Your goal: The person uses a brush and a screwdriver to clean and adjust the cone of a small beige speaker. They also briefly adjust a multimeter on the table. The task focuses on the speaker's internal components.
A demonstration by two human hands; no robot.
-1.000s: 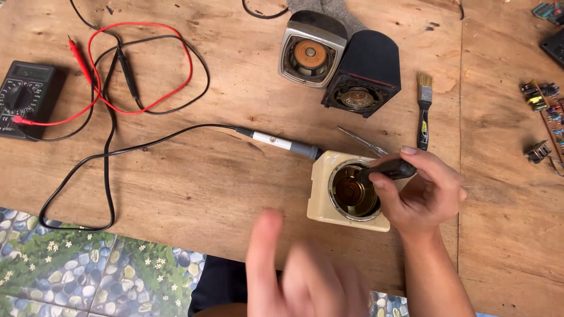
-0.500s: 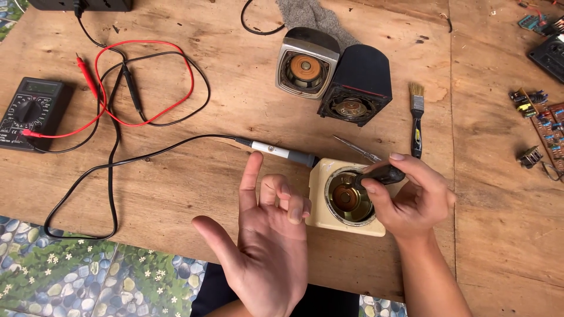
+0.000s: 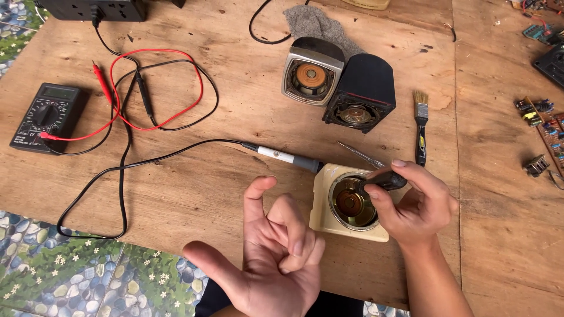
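Right hand (image 3: 414,202) pinched a dark-handled tool (image 3: 385,180) over the cream speaker (image 3: 349,202), left hand (image 3: 270,258) hovered empty, half-curled; steadier if it braced the housing.

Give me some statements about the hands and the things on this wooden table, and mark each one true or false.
1. The right hand holds a dark tool over the cream speaker. True.
2. The left hand grips the paintbrush. False: it is raised, holding nothing; the brush lies on the table.
3. The multimeter lies at the far left. True.
4. The black speaker stands apart from the silver speaker. False: they sit side by side, seemingly touching.
5. The soldering iron lies left of the cream speaker. True.
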